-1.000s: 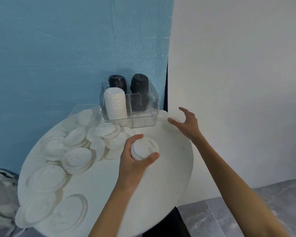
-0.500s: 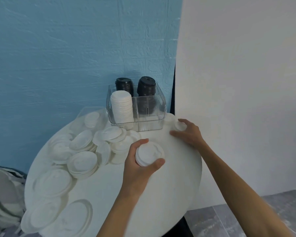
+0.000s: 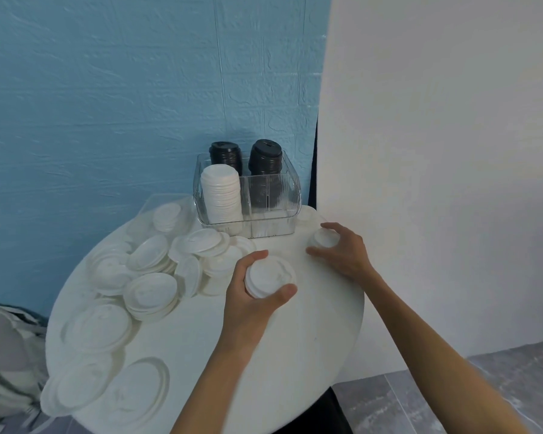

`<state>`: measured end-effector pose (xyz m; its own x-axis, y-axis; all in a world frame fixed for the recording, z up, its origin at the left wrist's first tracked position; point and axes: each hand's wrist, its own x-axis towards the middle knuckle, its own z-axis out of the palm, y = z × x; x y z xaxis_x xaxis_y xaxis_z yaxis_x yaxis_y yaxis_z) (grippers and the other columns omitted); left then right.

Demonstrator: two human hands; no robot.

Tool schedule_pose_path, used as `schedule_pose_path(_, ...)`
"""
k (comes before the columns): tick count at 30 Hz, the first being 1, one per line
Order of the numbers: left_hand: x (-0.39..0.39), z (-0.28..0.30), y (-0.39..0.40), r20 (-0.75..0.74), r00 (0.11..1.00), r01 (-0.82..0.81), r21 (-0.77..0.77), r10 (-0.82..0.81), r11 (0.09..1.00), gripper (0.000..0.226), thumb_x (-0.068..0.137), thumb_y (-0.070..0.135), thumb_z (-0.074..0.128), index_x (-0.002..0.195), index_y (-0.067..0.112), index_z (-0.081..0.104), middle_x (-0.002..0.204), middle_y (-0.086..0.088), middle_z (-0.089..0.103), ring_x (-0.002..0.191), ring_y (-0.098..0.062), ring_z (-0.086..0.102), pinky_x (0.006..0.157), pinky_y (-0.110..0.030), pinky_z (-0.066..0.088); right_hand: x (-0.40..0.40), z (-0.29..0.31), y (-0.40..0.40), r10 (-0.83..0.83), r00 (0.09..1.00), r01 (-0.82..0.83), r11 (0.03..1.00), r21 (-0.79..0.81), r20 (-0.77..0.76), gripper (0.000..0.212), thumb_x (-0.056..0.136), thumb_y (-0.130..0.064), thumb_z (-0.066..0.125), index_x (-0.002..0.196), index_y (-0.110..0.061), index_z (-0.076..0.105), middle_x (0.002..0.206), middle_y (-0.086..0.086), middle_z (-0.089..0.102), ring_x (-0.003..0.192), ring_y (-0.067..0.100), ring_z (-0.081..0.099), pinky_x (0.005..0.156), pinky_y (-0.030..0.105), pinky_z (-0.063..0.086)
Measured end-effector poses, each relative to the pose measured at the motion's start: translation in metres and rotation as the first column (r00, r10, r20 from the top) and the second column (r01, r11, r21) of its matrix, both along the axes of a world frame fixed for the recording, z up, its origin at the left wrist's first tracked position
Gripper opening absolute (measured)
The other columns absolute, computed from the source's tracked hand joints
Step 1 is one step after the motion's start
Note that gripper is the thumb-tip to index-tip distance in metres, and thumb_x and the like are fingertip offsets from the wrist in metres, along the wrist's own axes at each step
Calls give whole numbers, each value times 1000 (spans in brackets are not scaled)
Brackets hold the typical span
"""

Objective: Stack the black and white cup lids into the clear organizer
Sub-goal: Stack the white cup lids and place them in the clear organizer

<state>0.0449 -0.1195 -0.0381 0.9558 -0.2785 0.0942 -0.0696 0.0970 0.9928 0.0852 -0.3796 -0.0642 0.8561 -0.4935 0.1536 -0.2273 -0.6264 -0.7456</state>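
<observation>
A clear organizer (image 3: pixel 290 195) stands at the back of the round white table (image 3: pixel 311 333). It holds a tall stack of white lids (image 3: pixel 221 192) in front and two stacks of black lids (image 3: pixel 265 170) behind. My left hand (image 3: pixel 248 302) grips a small stack of white lids (image 3: pixel 268 275) above the table's middle. My right hand (image 3: pixel 345 252) curls round a small white lid (image 3: pixel 325 238) lying on the table near the right edge, just in front of the organizer.
Several loose white lids (image 3: pixel 148 261) of differing sizes lie heaped over the table's left half. A blue wall is behind, a white wall (image 3: pixel 436 151) close on the right. A grey bag (image 3: pixel 7 355) sits on the floor at left.
My right hand came down onto the table and closed round the small white lid. My left hand kept its stack and barely moved. The camera shifted a little.
</observation>
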Motion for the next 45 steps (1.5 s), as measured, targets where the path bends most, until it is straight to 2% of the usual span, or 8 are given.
schedule_pose_path(8,-5,5,8,-9,1000,-22,-2,22,1000,69,63,16,96,119,36,62,110,22,67,101,3,63,82,-16,53,-28,69,67,194,958,-203,979,22,209,69,67,-53,89,128,-39,59,122,-17,61,105,7,58,93,26,52)
schedule_pose_path(17,-18,17,27,42,995,-85,-54,87,995,78,63,-5,93,121,31,56,105,20,71,98,0,69,74,-14,54,-77,88,147,440,880,-441,897,-38,180,73,64,-51,91,129,-44,60,123,-28,61,114,-7,55,90,14,46)
schedule_pose_path(23,-26,9,37,56,994,-93,-62,97,994,100,59,-8,94,131,42,45,123,-4,61,105,-12,69,75,-21,57,-87,77,166,459,875,-466,885,10,157,72,63,-42,94,128,-41,62,121,-29,63,112,-12,56,86,2,41)
schedule_pose_path(27,-30,9,44,119,991,-61,-53,67,997,95,60,-15,90,133,32,51,128,5,63,114,-6,65,81,-17,55,-88,69,172,450,880,-467,879,96,153,68,64,-33,94,124,-41,63,120,-24,66,113,-6,59,90,10,44)
schedule_pose_path(32,-35,9,47,101,994,-42,-64,48,997,86,66,-13,87,133,29,53,135,4,59,118,-2,61,78,-13,55,-90,61,173,530,843,-538,824,179,96,72,71,-42,91,133,-38,55,129,-24,60,121,-2,55,101,29,49)
schedule_pose_path(38,-38,8,49,78,996,-32,-94,39,995,73,71,-7,86,129,29,59,126,7,65,117,-11,64,81,-21,57,-93,65,174,549,826,-560,771,302,129,67,83,-57,74,142,-42,45,127,-29,58,120,-5,56,97,18,50)
schedule_pose_path(42,-38,13,46,25,999,-24,-147,28,989,72,68,-10,87,122,24,56,115,6,67,106,-17,69,75,-24,59,-95,67,175,471,862,-505,758,413,188,35,94,-32,68,129,-34,60,117,-21,66,109,-1,63,87,18,53)
schedule_pose_path(45,-40,16,43,35,999,-36,-137,41,990,72,67,-12,87,121,21,54,116,4,64,102,-8,69,73,-21,58,-97,67,175,447,868,-495,745,448,217,37,92,-24,72,128,-31,64,119,-13,69,109,3,64,91,22,54)
